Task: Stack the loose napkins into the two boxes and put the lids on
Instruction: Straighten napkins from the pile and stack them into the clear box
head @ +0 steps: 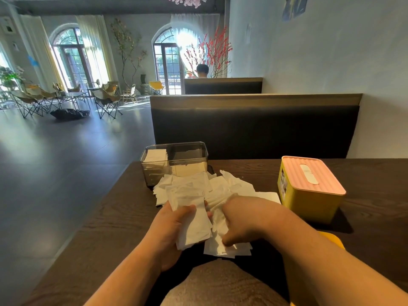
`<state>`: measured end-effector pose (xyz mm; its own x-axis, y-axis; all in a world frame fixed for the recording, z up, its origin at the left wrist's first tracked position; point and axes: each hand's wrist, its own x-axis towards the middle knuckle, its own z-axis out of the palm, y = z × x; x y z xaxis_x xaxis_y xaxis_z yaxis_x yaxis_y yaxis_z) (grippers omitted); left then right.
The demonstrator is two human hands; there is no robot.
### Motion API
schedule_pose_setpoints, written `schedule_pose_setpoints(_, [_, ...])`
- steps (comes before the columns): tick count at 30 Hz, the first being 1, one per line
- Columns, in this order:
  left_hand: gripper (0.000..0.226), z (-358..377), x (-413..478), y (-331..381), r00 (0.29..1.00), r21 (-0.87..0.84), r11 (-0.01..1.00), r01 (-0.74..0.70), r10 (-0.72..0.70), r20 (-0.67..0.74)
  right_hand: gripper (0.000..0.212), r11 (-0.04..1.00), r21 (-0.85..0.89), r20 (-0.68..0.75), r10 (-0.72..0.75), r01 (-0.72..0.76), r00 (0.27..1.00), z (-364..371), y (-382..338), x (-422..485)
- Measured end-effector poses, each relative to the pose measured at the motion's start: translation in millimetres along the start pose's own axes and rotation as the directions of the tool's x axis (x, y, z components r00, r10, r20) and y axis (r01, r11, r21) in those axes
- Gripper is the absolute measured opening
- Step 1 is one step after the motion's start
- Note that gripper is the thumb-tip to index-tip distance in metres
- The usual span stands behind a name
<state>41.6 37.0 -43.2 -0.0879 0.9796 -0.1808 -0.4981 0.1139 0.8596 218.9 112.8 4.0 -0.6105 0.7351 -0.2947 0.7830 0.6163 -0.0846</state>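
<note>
Napkins (pixel 194 226) are pinched in the left hand (pixel 170 230), probably to be squared for the box (pixel 176 145); grip of the right hand (pixel 242 219) can't be told.

Not much of the person in shot tbh, just arms and lap. The left forearm (pixel 123 272) and right forearm (pixel 320 250) are both bare all the way back to the frame edge. Same story at the left grip (pixel 174 228) and right grip (pixel 240 219), just plain bare hands. Down at the bottom there's a rounded patch of grey-brown fabric (pixel 220 286) with a speckled, woven sort of texture (top or trousers, can't tell which). Black cloth (pixel 254 261) sits round it on both sides. There's also a bit of yellow (pixel 333 239) poking out behind the right forearm. Might be clothing, might be the seat, honestly can't say.
</note>
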Motion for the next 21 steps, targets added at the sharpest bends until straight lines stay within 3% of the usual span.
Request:
schedule_pose_setpoints(7, [0.039, -0.7, 0.7, -0.7, 1.0, -0.02, 1.0, 0.014, -0.014, 0.005, 0.036, 1.0, -0.005, -0.003, 0.001, -0.001, 1.0, 1.5, -1.6, 0.8])
schedule_pose_setpoints(11, [0.039, 0.1, -0.8, -0.6, 1.0, 0.0, 1.0, -0.006, 0.006, 0.02, 0.017, 0.999, -0.026, -0.03, -0.019, 0.019, 0.999, -0.8, 1.1, 3.3])
schedule_pose_setpoints(15, [0.04, 4.8, -4.0, -0.1, 0.998, 0.01, 0.999, -0.05, 0.05, 0.05, 0.012, 0.999, 0.03, -0.02, -0.026, 0.027, 0.999, -16.5, 10.5, -3.1])
schedule_pose_setpoints(19, [0.041, 10.5, -7.2, 0.2, 0.997, 0.027, 0.998, -0.064, 0.063, 0.052, 0.014, 0.99, 0.127, -0.132, -0.046, 0.062, 0.99, -35.6, 17.3, -15.9])
schedule_pose_setpoints(21, [0.043, 9.3, -5.9, 0.3, 0.998, 0.035, 0.998, -0.055, 0.054, 0.036, 0.011, 0.947, 0.293, -0.248, -0.056, 0.13, 0.967, -44.8, 20.3, -22.9])
